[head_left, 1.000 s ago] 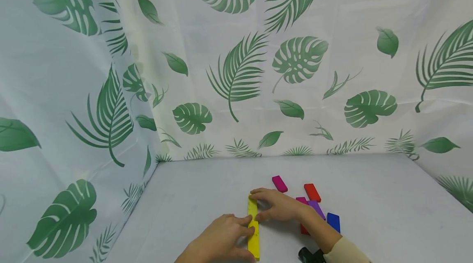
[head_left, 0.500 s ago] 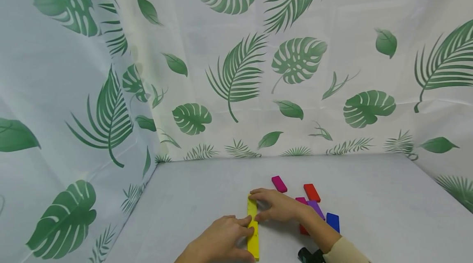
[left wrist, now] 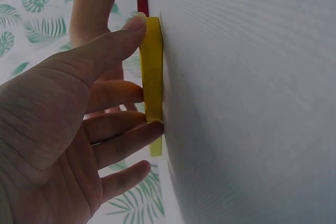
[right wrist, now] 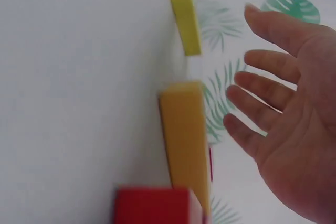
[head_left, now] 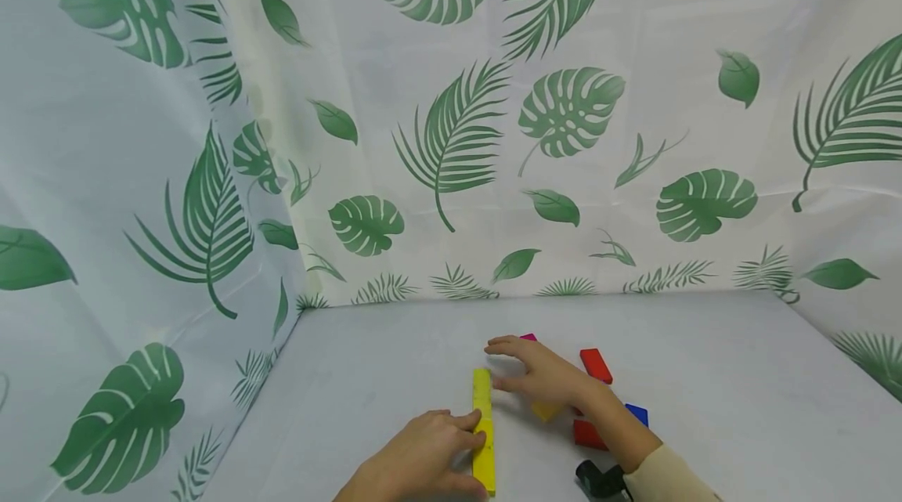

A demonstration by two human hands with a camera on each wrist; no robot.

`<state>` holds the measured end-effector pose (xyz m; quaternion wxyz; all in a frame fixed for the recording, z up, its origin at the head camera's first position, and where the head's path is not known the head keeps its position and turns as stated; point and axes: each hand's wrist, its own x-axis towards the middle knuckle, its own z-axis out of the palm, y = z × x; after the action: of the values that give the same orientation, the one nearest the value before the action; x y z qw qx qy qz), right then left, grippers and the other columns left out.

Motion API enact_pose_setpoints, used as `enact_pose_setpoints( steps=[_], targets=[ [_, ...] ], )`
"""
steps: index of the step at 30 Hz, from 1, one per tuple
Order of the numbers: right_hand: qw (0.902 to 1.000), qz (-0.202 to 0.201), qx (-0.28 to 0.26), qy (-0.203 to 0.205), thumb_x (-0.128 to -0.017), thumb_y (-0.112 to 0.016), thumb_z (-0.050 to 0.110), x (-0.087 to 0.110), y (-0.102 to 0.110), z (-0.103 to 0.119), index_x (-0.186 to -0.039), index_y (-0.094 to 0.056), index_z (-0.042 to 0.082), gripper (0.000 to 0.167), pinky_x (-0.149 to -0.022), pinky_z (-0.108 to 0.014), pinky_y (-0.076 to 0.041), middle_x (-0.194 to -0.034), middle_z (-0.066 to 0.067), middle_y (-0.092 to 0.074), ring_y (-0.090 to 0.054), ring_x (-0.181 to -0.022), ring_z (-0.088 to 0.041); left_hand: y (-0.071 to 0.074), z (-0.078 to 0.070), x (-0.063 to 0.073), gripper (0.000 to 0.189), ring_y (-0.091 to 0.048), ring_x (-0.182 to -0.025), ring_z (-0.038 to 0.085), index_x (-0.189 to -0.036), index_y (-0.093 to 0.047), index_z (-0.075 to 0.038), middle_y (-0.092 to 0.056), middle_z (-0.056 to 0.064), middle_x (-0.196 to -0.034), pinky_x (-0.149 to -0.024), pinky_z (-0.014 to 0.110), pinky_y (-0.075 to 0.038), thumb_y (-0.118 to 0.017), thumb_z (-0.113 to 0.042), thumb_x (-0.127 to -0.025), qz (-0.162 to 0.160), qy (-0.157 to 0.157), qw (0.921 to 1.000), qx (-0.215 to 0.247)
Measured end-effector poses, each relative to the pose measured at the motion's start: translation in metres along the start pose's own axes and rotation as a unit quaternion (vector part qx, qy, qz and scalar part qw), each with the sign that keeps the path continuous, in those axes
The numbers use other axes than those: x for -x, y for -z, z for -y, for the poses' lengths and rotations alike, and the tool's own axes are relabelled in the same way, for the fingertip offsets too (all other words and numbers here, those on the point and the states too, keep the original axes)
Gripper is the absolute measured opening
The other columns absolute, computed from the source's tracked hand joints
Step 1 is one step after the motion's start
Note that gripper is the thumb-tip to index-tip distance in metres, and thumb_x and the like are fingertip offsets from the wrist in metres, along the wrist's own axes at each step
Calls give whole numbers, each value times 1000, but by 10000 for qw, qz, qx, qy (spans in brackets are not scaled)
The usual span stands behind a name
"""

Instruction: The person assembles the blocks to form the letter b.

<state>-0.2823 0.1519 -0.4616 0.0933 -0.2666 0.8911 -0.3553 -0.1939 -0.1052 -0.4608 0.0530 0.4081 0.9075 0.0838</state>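
Head view: the left hand (head_left: 426, 451) rests on the near yellow block (head_left: 485, 461), fingers touching, not gripping; end to end with it on the bench (head_left: 366, 384) lies the far yellow block (head_left: 482, 389). The right hand (head_left: 541, 377) has just come off the latter, fingers loose, holding nothing, so the left hand alone seems to steady the pair. Underneath shows an orange block (head_left: 546, 411).

Nearer yellow block (head_left: 484, 467) part-covered, magenta block (head_left: 528, 337) mostly hidden, red block (right wrist: 152, 207) blurred

1 cream sleeve (head_left: 668, 477) near 1 black wrist-worn device (head_left: 597, 480).
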Motion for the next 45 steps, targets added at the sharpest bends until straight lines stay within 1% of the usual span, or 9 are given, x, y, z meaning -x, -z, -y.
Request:
enact_pose_setpoints(
  steps=[4, 9, 18, 24, 33, 36, 40, 42, 45],
  targets=[
    [9988, -461, 86, 138, -96, -75, 35, 0, 10, -7, -149, -58, 22, 57, -114, -65, -41, -157, -6, -52, -45, -147, -35, 0, 0, -1, 65, -66, -122, 11, -133, -73, -25, -61, 3, -149, -104, 35, -54, -74, -68, -85, -74, -22, 10000, -60],
    [9969, -752, 210, 80, -96, -75, 31, 3, 20, -20, -150, -56, 19, 58, -114, -62, -42, -157, -9, -52, -45, -147, -37, 0, -1, -3, 65, -65, -121, 10, -134, -73, -27, -60, 1, -150, -104, 34, -54, -75, -68, -84, 34, 120, 9999, 21],
    [9953, -657, 695, -178, -99, -70, 14, 7, 24, -41, -150, -53, 6, 55, -116, -66, -37, -157, -20, -49, -43, -146, -46, 1, -4, -4, 63, -67, -115, 8, -134, -72, -27, -61, -1, -149, -100, 31, -55, -76, -66, -84, 105, 141, 9998, -14],
    [9953, -600, 696, -320, -99, -68, 10, 7, 22, -48, -147, -56, 1, 50, -115, -65, -38, -156, -21, -51, -44, -146, -46, 2, -4, -3, 63, -67, -115, 9, -134, -73, -26, -61, 0, -149, -100, 31, -56, -77, -65, -84, 59, 107, 9999, 10],
    [9948, -490, 701, -553, -99, -70, 11, 4, 18, -43, -143, -63, 6, 45, -116, -62, -40, -156, -16, -52, -44, -147, -43, 0, -2, -1, 63, -66, -120, 10, -134, -73, -25, -61, 2, -149, -103, 33, -55, -77, -64, -84, -39, 11, 10000, -17],
    [9936, -558, 735, -649, -97, -73, 12, 0, 17, -39, -140, -66, 7, 44, -115, -61, -42, -152, -15, -57, -48, -144, -41, 1, -3, -2, 63, -67, -120, 10, -134, -72, -26, -61, 2, -149, -103, 33, -55, -77, -64, -84, -47, 21, 10000, -20],
    [9921, -705, 673, -786, -93, -79, 15, -8, 13, -33, -136, -69, 8, 45, -109, -56, -50, -145, -13, -62, -58, -132, -36, 3, -3, -3, 64, -66, -120, 10, -134, -72, -27, -60, 1, -150, -102, 34, -55, -77, -65, -84, 14, 96, 10000, 4],
    [9916, -750, 571, -889, -92, -80, 16, -13, 10, -31, -135, -70, 8, 45, -106, -54, -53, -144, -11, -62, -59, -129, -33, 3, -3, -3, 63, -66, -119, 9, -135, -71, -28, -60, 0, -150, -102, 34, -55, -77, -65, -84, 65, 123, 9999, 35],
    [9914, -737, 486, -970, -93, -78, 15, -18, 5, -30, -135, -71, 8, 43, -107, -53, -53, -144, -11, -62, -58, -131, -33, 3, -2, -3, 62, -67, -117, 7, -134, -72, -27, -60, 0, -149, -100, 33, -56, -76, -64, -85, 111, 74, 9999, 67]
  ],
)
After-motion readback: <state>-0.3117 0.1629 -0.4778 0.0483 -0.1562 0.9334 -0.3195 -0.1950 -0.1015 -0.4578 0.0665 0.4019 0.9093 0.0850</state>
